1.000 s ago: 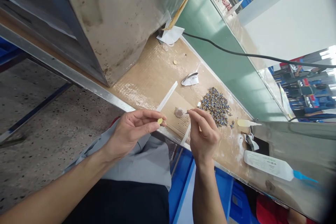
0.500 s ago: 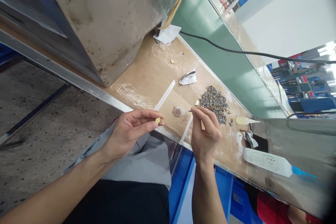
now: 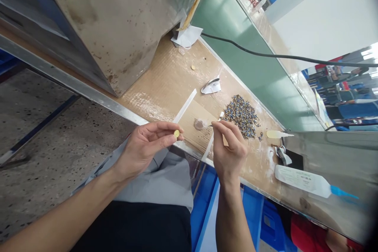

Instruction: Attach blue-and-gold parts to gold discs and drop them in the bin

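Between the thumb and fingers of my left hand (image 3: 153, 139) is a small round yellow disc (image 3: 176, 133), held just off the table's front edge. My right hand (image 3: 230, 145) is closed in a pinch on a thin tool (image 3: 210, 126); only its narrow tip shows, so its exact kind is hidden. That tip points left, close to a small clear round dish (image 3: 200, 124) on the cardboard. Tiny dark grains (image 3: 206, 134) are scattered beside the dish. Beyond my right hand lies a pile of small blue and brass-coloured parts (image 3: 242, 116).
A large stained metal box (image 3: 118, 27) stands at the left. On the table (image 3: 165, 98) are crumpled white tape (image 3: 211, 86) and another yellow disc (image 3: 193, 67). At right lie a small bottle (image 3: 274, 134) and a larger blue-tipped bottle (image 3: 304, 181). A black cable (image 3: 251, 52) crosses behind.
My right hand has shifted slightly left, bringing the tool's tip nearer the clear dish. The yellow disc in my left hand has turned a little and shows more of its face.
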A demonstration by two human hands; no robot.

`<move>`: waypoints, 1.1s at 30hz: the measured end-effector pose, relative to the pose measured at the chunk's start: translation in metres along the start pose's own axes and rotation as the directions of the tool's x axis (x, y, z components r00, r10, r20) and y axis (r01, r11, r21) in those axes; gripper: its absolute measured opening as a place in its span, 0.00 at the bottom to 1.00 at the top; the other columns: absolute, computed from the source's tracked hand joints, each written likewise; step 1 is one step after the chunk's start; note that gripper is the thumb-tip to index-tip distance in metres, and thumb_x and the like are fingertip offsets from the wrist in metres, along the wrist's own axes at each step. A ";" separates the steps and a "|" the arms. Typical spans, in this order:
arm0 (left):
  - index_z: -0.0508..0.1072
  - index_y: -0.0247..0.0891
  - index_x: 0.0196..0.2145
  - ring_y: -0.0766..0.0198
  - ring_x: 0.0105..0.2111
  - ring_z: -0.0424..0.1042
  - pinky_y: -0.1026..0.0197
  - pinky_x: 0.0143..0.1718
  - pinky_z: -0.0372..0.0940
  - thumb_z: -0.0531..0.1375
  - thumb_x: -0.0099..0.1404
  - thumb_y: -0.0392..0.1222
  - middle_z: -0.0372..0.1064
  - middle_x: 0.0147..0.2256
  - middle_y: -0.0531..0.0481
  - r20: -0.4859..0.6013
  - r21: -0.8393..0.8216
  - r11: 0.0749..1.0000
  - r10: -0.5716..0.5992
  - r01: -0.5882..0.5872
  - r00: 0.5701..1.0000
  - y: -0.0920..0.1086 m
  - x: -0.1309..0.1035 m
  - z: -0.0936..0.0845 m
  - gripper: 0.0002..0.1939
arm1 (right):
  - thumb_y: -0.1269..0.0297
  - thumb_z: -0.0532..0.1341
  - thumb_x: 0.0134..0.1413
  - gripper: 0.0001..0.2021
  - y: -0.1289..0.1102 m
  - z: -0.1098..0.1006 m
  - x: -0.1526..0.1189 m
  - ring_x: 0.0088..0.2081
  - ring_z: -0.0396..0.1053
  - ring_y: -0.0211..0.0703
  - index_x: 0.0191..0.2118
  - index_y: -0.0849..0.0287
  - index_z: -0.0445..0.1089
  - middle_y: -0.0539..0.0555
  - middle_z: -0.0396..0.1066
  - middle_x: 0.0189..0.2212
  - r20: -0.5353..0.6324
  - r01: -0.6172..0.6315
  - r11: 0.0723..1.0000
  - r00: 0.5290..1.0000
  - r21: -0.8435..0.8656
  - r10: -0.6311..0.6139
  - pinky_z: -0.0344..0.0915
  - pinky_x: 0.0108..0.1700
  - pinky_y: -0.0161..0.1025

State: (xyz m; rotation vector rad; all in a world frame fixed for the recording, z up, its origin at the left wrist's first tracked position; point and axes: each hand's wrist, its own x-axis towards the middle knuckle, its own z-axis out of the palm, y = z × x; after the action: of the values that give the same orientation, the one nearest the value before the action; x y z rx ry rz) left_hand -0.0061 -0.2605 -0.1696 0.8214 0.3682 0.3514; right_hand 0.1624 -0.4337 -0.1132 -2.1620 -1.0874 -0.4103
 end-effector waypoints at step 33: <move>0.91 0.43 0.46 0.63 0.47 0.89 0.70 0.53 0.80 0.80 0.67 0.37 0.90 0.46 0.49 0.043 -0.155 0.982 -0.102 0.107 0.994 0.003 -0.020 0.055 0.10 | 0.78 0.70 0.71 0.15 -0.059 -0.030 -0.031 0.49 0.85 0.46 0.50 0.48 0.86 0.52 0.85 0.49 0.034 -0.134 0.886 0.991 0.443 0.133 0.84 0.51 0.44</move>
State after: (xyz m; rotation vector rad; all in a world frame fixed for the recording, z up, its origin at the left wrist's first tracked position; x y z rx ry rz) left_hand 0.0006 -0.3024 -0.1291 0.6499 0.3446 0.2642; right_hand 0.0970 -0.4475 -0.0829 -1.8112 -0.9190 -0.0799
